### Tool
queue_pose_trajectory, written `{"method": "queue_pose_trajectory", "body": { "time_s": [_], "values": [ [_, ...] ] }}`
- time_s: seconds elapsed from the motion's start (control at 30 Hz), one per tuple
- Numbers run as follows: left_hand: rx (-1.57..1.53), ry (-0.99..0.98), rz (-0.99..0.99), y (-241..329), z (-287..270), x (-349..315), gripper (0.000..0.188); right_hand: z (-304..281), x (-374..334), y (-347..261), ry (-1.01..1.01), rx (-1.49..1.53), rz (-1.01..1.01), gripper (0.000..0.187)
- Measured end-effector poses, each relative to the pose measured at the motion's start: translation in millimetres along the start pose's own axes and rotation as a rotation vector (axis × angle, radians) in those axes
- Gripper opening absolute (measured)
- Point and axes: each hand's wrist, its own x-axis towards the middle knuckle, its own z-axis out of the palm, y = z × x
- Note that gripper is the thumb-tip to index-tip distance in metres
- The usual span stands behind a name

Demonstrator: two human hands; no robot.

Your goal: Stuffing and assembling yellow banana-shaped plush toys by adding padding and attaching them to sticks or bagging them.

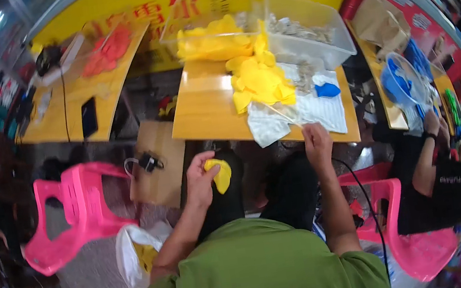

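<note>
My left hand (201, 177), above my left thigh, pinches a small yellow cloth-like piece (222, 176) with a curved edge between thumb and fingers. At the table's front edge, the fingers of my right hand (317, 139) are closed on one end of a thin pale stick (282, 114). The stick slants away from me over a white cloth (268, 126). Just beyond it lies a heap of yellow pieces (260, 84), spilling from a clear plastic bin (167, 32). A small blue piece (327, 90) rests on the cloth to the right, near a tuft of grey fluff (306, 76).
A second clear bin (341, 49) holds grey fluff. Pink chairs stand left (78, 209) and right (393, 209). A cardboard sheet (157, 169) with a black adapter is left of my knees, a white sack (132, 261) lower left. To the right, another person (445, 184) works by a basin (404, 81).
</note>
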Motion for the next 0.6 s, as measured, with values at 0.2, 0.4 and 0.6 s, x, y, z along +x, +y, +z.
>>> {"method": "queue_pose_trajectory", "body": {
  "time_s": [0.2, 0.4, 0.6],
  "values": [
    [-0.075, -0.088, 0.119, 24.4, 1.4, 8.3, 0.041, 5.7, -53.8, -81.0, -0.378, 0.533, 0.188, 0.006],
    [-0.061, -0.089, 0.178, 30.2, 5.0, -0.3, 0.043, 3.7, -68.1, -85.4, -0.419, 0.508, 0.184, 0.009],
    [-0.074, -0.110, 0.200, 34.5, 5.2, -1.1, 0.044, 1.4, -75.6, -76.7, -0.424, 0.531, 0.236, 0.009]
  ]
}}
